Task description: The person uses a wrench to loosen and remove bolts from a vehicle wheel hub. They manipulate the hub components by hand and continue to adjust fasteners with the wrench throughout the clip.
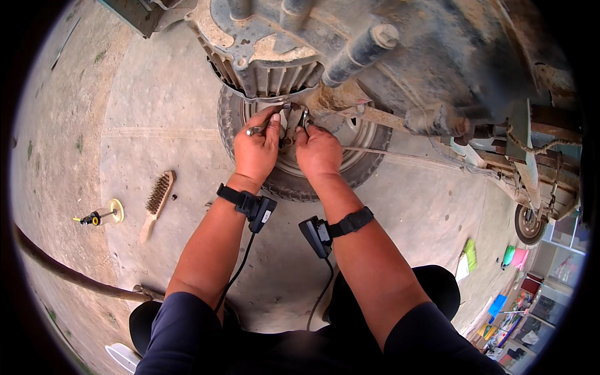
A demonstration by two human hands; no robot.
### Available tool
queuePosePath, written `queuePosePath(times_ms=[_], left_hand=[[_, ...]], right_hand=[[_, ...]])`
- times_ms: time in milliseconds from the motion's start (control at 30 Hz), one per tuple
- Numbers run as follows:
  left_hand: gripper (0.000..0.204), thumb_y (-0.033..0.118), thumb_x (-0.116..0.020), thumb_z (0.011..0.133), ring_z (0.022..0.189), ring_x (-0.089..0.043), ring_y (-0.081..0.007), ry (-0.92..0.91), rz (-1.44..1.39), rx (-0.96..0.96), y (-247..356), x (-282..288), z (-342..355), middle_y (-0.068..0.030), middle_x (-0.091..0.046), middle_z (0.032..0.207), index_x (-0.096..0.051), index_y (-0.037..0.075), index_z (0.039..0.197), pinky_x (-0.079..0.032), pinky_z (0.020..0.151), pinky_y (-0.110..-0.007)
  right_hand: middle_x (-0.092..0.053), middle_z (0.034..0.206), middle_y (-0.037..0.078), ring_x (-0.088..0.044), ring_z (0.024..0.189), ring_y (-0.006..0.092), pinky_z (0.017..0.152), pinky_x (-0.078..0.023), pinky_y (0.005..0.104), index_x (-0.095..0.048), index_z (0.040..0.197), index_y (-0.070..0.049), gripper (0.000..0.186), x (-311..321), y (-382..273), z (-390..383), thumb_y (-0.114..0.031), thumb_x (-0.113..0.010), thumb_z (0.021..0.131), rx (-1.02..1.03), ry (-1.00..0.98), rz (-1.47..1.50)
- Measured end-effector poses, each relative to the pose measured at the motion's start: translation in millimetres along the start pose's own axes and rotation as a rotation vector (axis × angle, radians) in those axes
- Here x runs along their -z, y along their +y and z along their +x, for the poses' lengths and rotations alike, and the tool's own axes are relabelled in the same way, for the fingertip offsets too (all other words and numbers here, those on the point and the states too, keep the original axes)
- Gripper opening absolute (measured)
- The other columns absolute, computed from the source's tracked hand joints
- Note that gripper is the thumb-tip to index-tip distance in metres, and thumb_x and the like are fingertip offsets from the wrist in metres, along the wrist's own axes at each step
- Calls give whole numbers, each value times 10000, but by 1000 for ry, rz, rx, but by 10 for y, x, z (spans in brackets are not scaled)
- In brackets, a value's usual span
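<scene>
My left hand (257, 145) is closed around a shiny metal hand tool (253, 131), whose rounded end sticks out past the fingers on the left. Close beside it, my right hand (319, 152) pinches a small chrome wrench (304, 117) pointing up and away from me. Both hands work at the hub area in front of a wheel with a black tyre (290, 190), beneath a dirty finned metal housing (275, 78). Between the fingertips are small dark metal parts (287, 141); exactly what the tools grip there is hidden.
A wire brush (160, 195) with a wooden handle lies on the concrete at left, near a clear container with a yellow rim (115, 211). A thin rod (400, 154) runs rightward from the wheel. A hose-like bar (75, 275) curves at lower left. Green packet (470, 253) lies right.
</scene>
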State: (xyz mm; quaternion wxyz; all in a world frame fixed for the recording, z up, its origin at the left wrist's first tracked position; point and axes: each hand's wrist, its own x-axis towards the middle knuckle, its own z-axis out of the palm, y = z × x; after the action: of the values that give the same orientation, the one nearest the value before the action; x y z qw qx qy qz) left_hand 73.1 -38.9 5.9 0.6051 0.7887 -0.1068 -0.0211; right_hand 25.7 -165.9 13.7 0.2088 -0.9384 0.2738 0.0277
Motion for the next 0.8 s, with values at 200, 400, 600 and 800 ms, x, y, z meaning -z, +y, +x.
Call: queuePosePath(times_ms=[200, 400, 600, 800], left_hand=[[284, 218, -590, 1048, 844, -692, -173, 31, 32, -130, -138, -35, -87, -124, -739, 1000, -660, 7, 1226, -546, 761, -305], [196, 184, -593, 1029, 824, -695, -340, -11, 237, -298, 47, 54, 109, -155, -721, 969, -675, 47, 1142, -550, 721, -377], [177, 184, -625, 960, 823, -675, -388, -246, 511, -316, 38, 49, 640, -163, -720, 946, -716, 85, 1075, -532, 702, -453], [237, 159, -648, 883, 963, -670, -436, 2, 768, -823, -241, -134, 1119, -203, -726, 1012, -700, 45, 1084, -547, 799, -475]], right_hand=[[-720, 997, 170, -688, 919, 377, 819, -541, 474, -720, 973, -76, 382, -19, 13, 12, -380, -489, 990, 8, 4, -6], [-715, 989, 169, -686, 913, 378, 808, -541, 479, -723, 966, -75, 373, -13, 20, 4, -373, -499, 985, 8, 21, 3], [-714, 989, 164, -683, 908, 374, 801, -543, 476, -721, 956, -70, 366, -24, 45, -10, -369, -511, 979, 31, 51, 16], [-716, 985, 162, -683, 907, 369, 803, -545, 473, -719, 961, -66, 367, -44, 9, -9, -369, -512, 979, 59, 79, 35]])
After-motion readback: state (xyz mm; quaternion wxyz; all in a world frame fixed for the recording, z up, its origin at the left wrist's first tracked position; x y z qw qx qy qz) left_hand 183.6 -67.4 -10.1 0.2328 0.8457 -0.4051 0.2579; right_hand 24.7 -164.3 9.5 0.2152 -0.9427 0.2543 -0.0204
